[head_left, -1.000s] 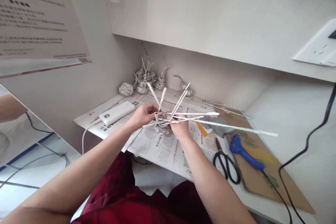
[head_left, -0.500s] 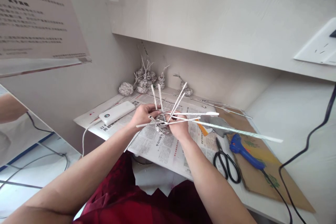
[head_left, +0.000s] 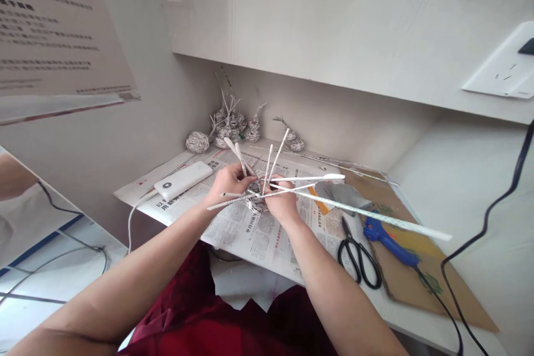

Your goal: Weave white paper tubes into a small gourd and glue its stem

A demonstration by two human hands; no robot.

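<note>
Paper weaving sits pinched between fingers of both hands.

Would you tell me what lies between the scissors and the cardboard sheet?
In the head view, the blue glue gun lies between the scissors and the cardboard sheet, partly resting on it.

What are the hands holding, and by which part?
Both the left hand and right hand grip a small woven paper piece at its centre, where its paper sticks fan out.
</note>
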